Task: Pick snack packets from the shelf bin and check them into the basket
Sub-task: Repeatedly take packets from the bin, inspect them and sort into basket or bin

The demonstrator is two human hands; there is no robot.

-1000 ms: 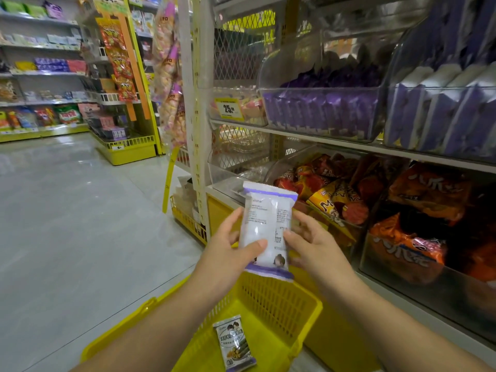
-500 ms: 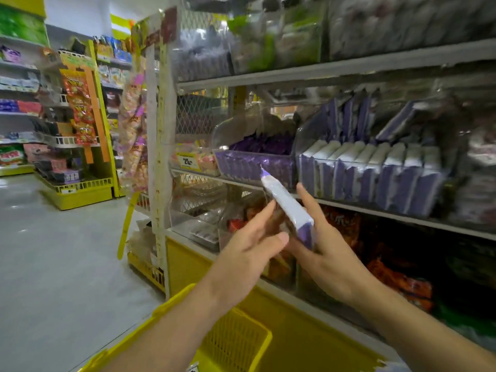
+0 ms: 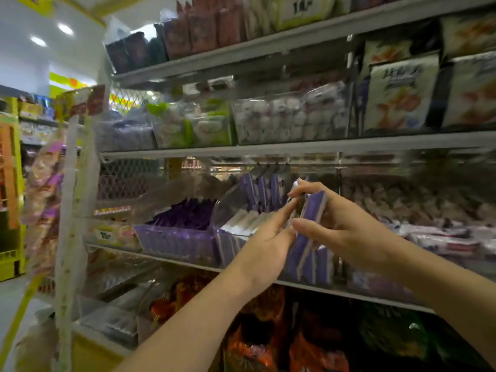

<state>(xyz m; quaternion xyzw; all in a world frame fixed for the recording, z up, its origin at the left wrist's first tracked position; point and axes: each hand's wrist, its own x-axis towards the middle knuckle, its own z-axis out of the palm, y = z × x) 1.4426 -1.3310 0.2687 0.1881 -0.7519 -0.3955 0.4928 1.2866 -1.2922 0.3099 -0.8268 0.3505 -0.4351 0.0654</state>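
The right hand (image 3: 349, 229) grips the purple-and-white packet (image 3: 314, 208), thumb and fingers curled round it, and holds it upright and edge-on. The left hand (image 3: 264, 242) is flat-fingered, its straight fingertips (image 3: 291, 208) touching the packet's side from eight o'clock. A second ago both hands held the packet face-on, low above the yellow basket; half a second ago it was tilted in front of the shelf. Now it is up at the clear bin (image 3: 228, 205), close against the row of like packets (image 3: 248, 220) that stands at its nine o'clock. The view has swung upward, and the basket has left it. Farther toward nine o'clock is a tray of darker purple packets (image 3: 182, 224); at six o'clock, under the shelf edge (image 3: 335, 289), lie orange bags (image 3: 249, 350).
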